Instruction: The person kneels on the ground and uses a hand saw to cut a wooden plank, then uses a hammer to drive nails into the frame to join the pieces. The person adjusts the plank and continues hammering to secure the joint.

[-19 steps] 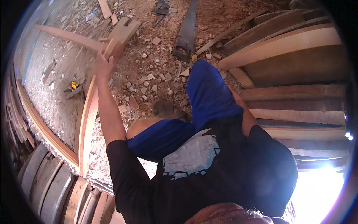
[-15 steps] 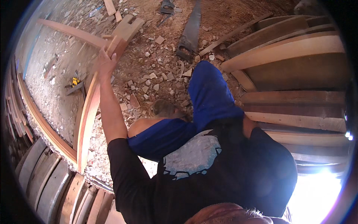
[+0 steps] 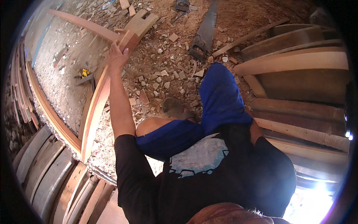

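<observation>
My left arm stretches forward, and my left hand (image 3: 118, 59) is closed around the far end of a long wooden plank (image 3: 97, 106). This plank runs back toward the lower left, its pale edge looking curved. Just beyond my fingers, its end meets a notched wooden block (image 3: 141, 24) and a reddish board (image 3: 84, 23) that reaches out to the left. Only part of my right arm (image 3: 256, 131) shows, beside my blue-clad knee; the right hand is hidden.
A handsaw (image 3: 204, 31) lies ahead on the ground, with a second dark tool (image 3: 182, 5) near it. Stone and wood chips litter the floor. A yellow-and-black tool (image 3: 85, 73) sits at left. Stacked boards (image 3: 294, 61) line the right; curved timbers (image 3: 56, 175) fill the lower left.
The whole view has shifted, so most of the scene sits further right in the picture. My left hand stays on the plank, with no clear movement of the wood.
</observation>
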`<state>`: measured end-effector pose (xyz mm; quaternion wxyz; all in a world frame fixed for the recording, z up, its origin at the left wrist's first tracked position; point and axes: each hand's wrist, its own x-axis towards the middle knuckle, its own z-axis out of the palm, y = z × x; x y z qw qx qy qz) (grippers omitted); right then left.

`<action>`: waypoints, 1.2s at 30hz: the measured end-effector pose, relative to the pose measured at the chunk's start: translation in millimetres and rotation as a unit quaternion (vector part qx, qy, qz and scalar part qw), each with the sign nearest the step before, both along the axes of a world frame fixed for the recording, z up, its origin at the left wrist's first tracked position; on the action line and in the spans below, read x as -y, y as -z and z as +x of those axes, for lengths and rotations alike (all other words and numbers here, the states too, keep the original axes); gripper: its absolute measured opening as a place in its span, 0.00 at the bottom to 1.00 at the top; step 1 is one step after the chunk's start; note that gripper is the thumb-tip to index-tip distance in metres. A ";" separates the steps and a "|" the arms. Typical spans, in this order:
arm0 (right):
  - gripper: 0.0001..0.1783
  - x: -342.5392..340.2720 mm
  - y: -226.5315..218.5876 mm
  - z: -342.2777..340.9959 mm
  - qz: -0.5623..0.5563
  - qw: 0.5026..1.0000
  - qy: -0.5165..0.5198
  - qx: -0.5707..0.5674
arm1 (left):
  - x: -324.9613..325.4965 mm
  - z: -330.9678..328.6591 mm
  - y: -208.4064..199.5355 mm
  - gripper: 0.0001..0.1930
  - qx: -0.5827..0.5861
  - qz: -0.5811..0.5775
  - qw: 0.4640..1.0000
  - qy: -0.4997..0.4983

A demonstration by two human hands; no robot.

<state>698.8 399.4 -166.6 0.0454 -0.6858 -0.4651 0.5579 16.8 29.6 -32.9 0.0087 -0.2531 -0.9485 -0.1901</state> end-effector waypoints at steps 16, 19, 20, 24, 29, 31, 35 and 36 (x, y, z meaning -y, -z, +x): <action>0.22 -4.5 -27.1 -3.7 -0.008 0.999 -0.002 0.049 | -1.0 -12.9 -12.5 0.41 0.029 0.029 0.999 -0.027; 0.22 60.1 -51.2 27.2 -0.017 0.995 0.070 0.070 | -13.6 -4.9 -22.4 0.41 0.071 0.017 0.996 -0.047; 0.22 83.3 -56.1 32.8 -0.020 0.993 0.096 0.071 | -11.8 -11.4 -16.7 0.41 0.063 0.017 0.997 -0.036; 0.22 173.1 -76.2 55.6 -0.027 0.975 0.203 0.087 | -7.6 -18.6 -4.5 0.41 -0.031 -0.030 0.999 -0.023; 0.22 309.5 -67.5 74.3 -0.071 0.936 0.331 0.100 | -11.9 -25.8 3.9 0.42 -0.016 -0.013 1.000 0.020; 0.22 356.2 -65.6 78.8 -0.090 0.919 0.372 0.096 | -29.0 -12.4 -14.7 0.41 0.047 -0.080 0.996 -0.009; 0.22 414.5 -61.4 87.9 -0.115 0.896 0.421 0.084 | -20.4 -18.3 -3.8 0.43 0.028 -0.099 0.995 0.000; 0.22 420.1 -60.4 89.8 -0.115 0.893 0.428 0.081 | -20.9 -18.9 -6.6 0.43 0.045 -0.107 0.993 -0.006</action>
